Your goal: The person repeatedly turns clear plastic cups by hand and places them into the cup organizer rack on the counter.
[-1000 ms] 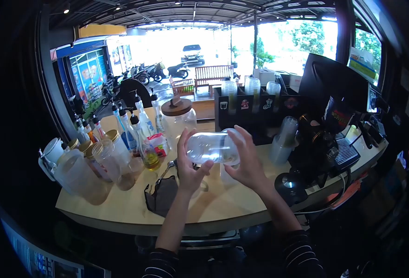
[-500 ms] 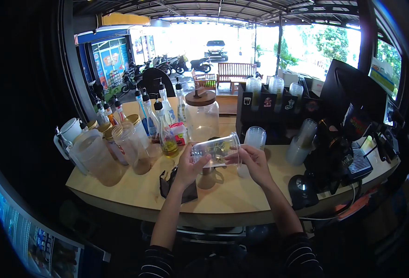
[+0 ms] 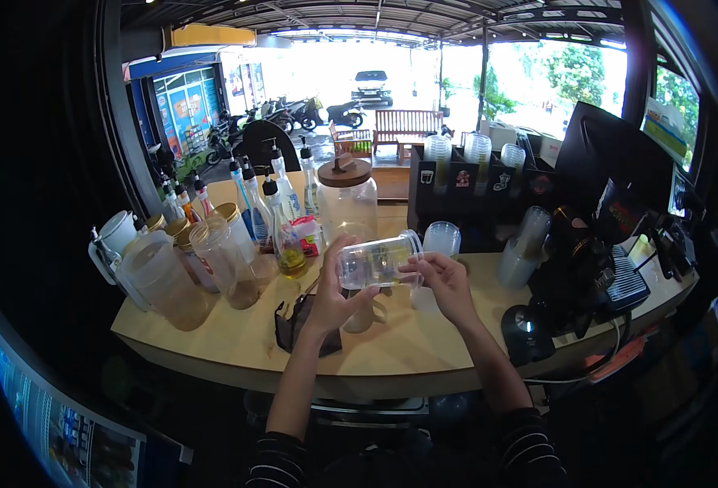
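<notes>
A clear plastic cup (image 3: 373, 263) lies on its side in the air above the counter, its rim toward the right. My left hand (image 3: 332, 294) grips it around the base end, thumb below. At the rim end, my right hand (image 3: 443, 285) has its fingers closed on the cup's edge; some fingertips show at or through the clear wall. Below my left hand, a crumpled black pouch-like thing (image 3: 303, 325) rests on the counter. Behind the cup stands a large clear jar (image 3: 347, 203) with a wooden lid.
Syrup pump bottles (image 3: 287, 236), a pitcher (image 3: 163, 281) and a clear canister (image 3: 224, 264) crowd the counter's left. Stacked cups (image 3: 442, 239) stand behind my right hand, more cups (image 3: 521, 252) further right. A black organizer (image 3: 464, 199) and a coffee machine (image 3: 574, 264) are at right.
The cup has turned about its length, so its printed mark no longer faces me. My left thumb has shifted lower on it. The whole view has moved slightly.
</notes>
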`<state>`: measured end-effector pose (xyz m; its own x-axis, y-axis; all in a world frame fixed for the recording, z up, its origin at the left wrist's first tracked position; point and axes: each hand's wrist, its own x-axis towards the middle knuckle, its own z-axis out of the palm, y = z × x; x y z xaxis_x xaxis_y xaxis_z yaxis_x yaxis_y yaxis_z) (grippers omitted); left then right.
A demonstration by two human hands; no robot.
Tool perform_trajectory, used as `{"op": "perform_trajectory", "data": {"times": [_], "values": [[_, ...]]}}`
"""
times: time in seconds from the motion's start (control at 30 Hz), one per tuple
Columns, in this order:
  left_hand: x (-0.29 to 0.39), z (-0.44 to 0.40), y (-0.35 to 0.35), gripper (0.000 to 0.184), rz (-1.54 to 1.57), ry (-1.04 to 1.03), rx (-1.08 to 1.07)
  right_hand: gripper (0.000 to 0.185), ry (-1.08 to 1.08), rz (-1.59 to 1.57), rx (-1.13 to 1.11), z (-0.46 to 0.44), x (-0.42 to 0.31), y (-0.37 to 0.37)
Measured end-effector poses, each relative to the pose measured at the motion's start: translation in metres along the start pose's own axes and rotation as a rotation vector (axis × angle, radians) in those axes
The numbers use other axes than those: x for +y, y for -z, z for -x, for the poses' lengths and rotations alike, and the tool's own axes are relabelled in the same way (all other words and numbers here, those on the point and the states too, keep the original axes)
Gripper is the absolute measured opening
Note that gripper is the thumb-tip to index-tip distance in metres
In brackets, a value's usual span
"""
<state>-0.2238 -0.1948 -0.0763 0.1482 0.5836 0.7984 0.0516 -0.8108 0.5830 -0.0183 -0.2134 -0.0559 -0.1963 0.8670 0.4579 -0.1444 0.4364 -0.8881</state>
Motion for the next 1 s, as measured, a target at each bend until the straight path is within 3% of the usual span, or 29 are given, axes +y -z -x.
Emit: {"op": "perform_trajectory", "data": {"times": [0.03, 0.1, 0.2, 0.43, 0.6, 1.0], "values": [[0.002, -0.001, 0.0, 0.064, 0.005, 0.0, -0.005, 0.023, 0.037, -0.009, -0.019, 0.0, 0.0, 0.001], [0.003, -0.003, 0.004, 0.063, 0.32, 0.305, -0.041, 0.023, 0.069, -0.018, -0.038, 0.003, 0.001, 0.001], [-0.008, -0.006, 0.008, 0.054, 0.248, 0.291, 0.001, 0.023, 0.167, 0.095, -0.07, 0.005, 0.002, -0.002], [-0.018, -0.002, -0.002, 0.046, 0.225, 0.27, 0.086, 0.034, 0.04, -0.065, -0.042, -0.003, 0.006, -0.004], [-0.016, -0.002, -0.004, 0.039, 0.357, 0.44, 0.187, 0.038, 0.086, -0.008, -0.02, -0.001, 0.007, -0.01], [-0.015, 0.001, -0.015, 0.038, 0.417, 0.481, 0.202, 0.04, 0.089, 0.015, 0.032, 0.008, 0.006, -0.01]]}}
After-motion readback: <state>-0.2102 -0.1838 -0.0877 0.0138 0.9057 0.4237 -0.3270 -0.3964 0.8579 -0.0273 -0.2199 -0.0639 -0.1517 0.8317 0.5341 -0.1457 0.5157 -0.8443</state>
